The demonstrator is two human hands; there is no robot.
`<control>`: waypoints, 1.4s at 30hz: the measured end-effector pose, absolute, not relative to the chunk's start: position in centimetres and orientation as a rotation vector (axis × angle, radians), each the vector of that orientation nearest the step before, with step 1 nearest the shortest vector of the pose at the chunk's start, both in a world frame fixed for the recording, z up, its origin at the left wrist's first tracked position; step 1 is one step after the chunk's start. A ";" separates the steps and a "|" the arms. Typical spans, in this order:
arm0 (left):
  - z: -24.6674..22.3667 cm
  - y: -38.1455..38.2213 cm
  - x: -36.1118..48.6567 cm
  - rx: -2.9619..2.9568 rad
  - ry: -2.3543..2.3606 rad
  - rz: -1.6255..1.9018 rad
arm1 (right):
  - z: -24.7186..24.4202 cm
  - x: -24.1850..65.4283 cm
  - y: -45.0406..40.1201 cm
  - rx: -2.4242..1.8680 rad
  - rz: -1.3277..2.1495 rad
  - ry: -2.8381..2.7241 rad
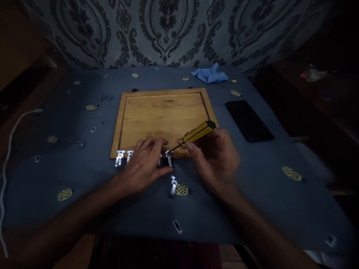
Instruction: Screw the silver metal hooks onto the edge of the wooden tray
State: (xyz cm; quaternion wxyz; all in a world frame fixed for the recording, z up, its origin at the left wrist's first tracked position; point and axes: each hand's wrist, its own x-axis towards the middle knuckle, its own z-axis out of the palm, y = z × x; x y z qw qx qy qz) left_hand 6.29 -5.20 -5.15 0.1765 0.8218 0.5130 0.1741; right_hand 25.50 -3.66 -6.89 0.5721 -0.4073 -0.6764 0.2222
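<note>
A framed wooden board (165,112) lies flat on the cloth-covered table, with several silver metal hooks (120,156) along its near edge. My left hand (143,160) bends over that edge and hides some of the hooks. Its thumb and forefinger close around the hook at the right end of the row (168,157). A yellow and black screwdriver (199,132) is gripped in my right hand (217,160), its shaft slanting down to the left with the tip at that hook. One loose hook (173,186) lies on the cloth in front of the board.
A black phone (249,121) lies right of the board, and a crumpled blue cloth (210,74) sits behind it. Small dark screws (106,121) and a clear hook-shaped piece (77,143) lie to the left. A white cable (11,145) runs down the table's left side.
</note>
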 end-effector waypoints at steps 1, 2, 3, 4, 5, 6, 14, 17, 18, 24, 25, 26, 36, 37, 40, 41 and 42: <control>-5.2 -5.2 6.3 2.326 1.452 0.494 | -7.0 25.5 -3.7 -0.951 0.534 -1.584; -5.2 -5.2 6.3 2.322 1.454 0.493 | -7.1 25.5 -3.6 -0.944 0.549 -1.581; -5.2 -5.2 6.4 2.316 1.461 0.490 | -7.1 25.5 -3.6 -0.934 0.565 -1.579; -5.2 -5.2 6.4 2.309 1.469 0.486 | -7.0 25.4 -3.6 -0.922 0.579 -1.576; -5.2 -5.2 6.4 2.302 1.479 0.485 | -6.7 25.4 -3.5 -0.916 0.598 -1.576; -5.2 -5.1 6.5 2.299 1.484 0.486 | -6.4 25.3 -3.4 -0.919 0.627 -1.574; -4.9 -5.1 6.6 2.293 1.502 0.451 | -2.8 24.8 -1.4 -0.989 0.738 -1.721; -5.0 -5.0 6.6 2.294 1.516 0.434 | -2.7 24.3 -0.7 -0.954 0.722 -1.738; -5.0 -5.1 6.6 2.294 1.526 0.430 | -2.8 24.2 -0.6 -0.956 0.707 -1.736; -5.1 -5.2 6.4 2.289 1.519 0.442 | -3.3 23.7 -0.9 -1.006 0.926 -1.606; -5.1 -5.2 6.4 2.292 1.506 0.449 | -3.3 23.8 -1.0 -0.989 0.968 -1.591; -5.0 -5.2 6.4 2.294 1.495 0.455 | -3.2 24.0 -1.2 -0.973 0.989 -1.583; -4.6 -5.2 6.5 2.257 1.497 0.439 | -2.9 25.0 -1.6 -0.921 1.084 -1.505; -4.7 -5.2 6.5 2.258 1.495 0.448 | -3.0 24.9 -1.7 -0.916 1.082 -1.495; -4.7 -5.1 6.5 2.264 1.481 0.461 | -3.0 24.9 -1.8 -0.882 1.112 -1.477; -4.6 -5.1 6.5 2.266 1.474 0.463 | -3.0 24.9 -1.8 -0.869 1.120 -1.483; -4.6 -5.1 6.5 2.268 1.469 0.462 | -3.0 24.9 -1.8 -0.863 1.122 -1.497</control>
